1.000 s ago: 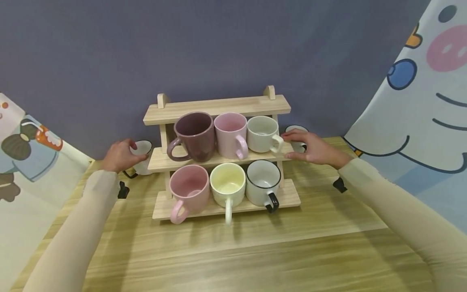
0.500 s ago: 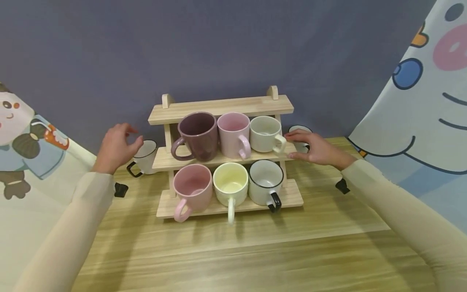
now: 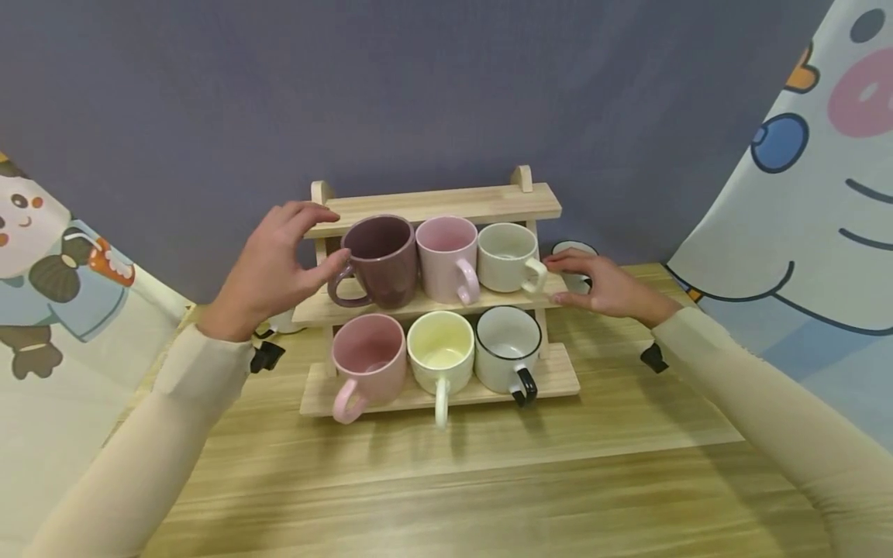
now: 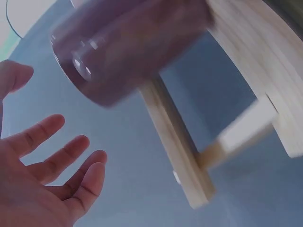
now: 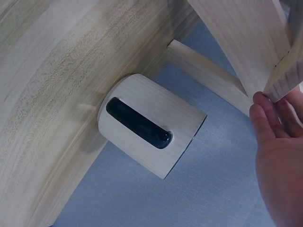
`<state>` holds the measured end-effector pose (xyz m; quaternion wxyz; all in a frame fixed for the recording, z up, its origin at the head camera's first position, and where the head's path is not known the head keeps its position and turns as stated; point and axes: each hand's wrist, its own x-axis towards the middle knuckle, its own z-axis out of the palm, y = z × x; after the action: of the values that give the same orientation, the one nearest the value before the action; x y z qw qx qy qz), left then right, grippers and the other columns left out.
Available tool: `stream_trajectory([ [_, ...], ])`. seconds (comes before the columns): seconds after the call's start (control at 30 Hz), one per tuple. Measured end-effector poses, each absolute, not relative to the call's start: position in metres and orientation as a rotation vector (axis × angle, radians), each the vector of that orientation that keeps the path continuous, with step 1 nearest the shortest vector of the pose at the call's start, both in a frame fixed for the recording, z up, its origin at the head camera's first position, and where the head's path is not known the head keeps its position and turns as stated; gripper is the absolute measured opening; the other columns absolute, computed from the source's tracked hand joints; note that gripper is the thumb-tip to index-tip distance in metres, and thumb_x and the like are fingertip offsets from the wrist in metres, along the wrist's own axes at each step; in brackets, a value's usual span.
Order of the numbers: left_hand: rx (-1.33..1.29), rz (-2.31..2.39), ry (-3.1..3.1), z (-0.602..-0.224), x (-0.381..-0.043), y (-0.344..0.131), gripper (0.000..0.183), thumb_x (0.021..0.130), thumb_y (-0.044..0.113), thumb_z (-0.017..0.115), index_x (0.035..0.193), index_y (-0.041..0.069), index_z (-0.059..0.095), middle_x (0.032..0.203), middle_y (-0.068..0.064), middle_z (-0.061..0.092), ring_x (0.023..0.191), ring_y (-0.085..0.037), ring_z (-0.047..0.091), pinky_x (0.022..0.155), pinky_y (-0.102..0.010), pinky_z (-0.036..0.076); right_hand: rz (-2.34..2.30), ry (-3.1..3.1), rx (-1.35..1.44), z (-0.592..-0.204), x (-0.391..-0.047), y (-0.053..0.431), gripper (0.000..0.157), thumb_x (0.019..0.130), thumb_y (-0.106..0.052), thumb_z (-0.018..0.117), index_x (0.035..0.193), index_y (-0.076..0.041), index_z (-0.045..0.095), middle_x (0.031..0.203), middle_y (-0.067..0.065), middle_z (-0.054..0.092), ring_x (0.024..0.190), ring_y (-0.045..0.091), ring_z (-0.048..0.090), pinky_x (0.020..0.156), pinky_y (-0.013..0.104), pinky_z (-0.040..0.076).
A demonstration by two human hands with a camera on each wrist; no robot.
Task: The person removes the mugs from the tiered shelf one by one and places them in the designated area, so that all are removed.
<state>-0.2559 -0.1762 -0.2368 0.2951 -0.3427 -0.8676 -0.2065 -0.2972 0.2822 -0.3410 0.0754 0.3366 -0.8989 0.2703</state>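
A three-tier wooden rack [image 3: 439,205] stands on the table. On its middle tier are a dark purple mug [image 3: 387,271], a pink mug [image 3: 441,275] and an off-white mug [image 3: 498,267]. My left hand [image 3: 268,267] is raised beside the purple mug's handle, thumb and fingers spread around nothing. The left wrist view shows this hand [image 4: 52,170] apart from the purple mug [image 4: 128,56]. My right hand [image 3: 603,287] holds the right end of the middle shelf, fingertips at the board's corner [image 5: 279,87] in the right wrist view.
The lowest tier bears a rose mug [image 3: 380,380], a pale yellow mug [image 3: 456,376] and a white black-rimmed mug [image 3: 491,372]. Another white mug [image 5: 151,118] stands behind my right hand. A white mug [image 3: 282,322] is mostly hidden behind my left hand. A grey curtain [image 3: 432,93] hangs behind.
My left hand has left the white mug at the rack's left, risen, and moved right to the purple mug. My right hand stays at the shelf end.
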Motion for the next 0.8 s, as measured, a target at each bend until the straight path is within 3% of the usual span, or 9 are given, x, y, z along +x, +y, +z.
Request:
stream_trajectory([
  [0.17,-0.959,-0.528,-2.301,-0.236,-0.253,-0.163,0.045,0.08,0.025,0.074,0.115,0.0,0.061,0.117,-0.013,0.057,0.107,-0.031,0.05,0.089,-0.045,0.038,0.817,-2.701,1.009,-0.342,-0.298,0.282,0.054,0.082,-0.024,0.075,0.128,-0.002,0.058,0.131,0.013,0.052,0.121,0.031,0.044,0.097,0.053,0.034],
  [0.43,-0.908,-0.521,-2.517,-0.235,-0.26,-0.147,0.067,0.082,0.042,0.071,0.132,0.003,0.05,0.128,-0.015,0.051,0.116,-0.033,0.046,0.094,-0.048,0.037,0.829,-2.711,0.993,-0.34,-0.296,0.282,0.055,0.082,-0.025,0.076,0.128,-0.001,0.057,0.131,0.014,0.051,0.121,0.032,0.044,0.097,0.054,0.034],
  [0.8,-0.876,-0.527,-2.614,-0.233,-0.272,-0.133,0.073,0.078,0.049,0.072,0.131,0.004,0.051,0.131,-0.015,0.051,0.121,-0.034,0.043,0.098,-0.048,0.034,0.828,-2.662,1.045,-0.341,-0.295,0.282,0.053,0.081,-0.02,0.076,0.126,0.001,0.058,0.13,0.015,0.052,0.121,0.033,0.044,0.096,0.052,0.035],
])
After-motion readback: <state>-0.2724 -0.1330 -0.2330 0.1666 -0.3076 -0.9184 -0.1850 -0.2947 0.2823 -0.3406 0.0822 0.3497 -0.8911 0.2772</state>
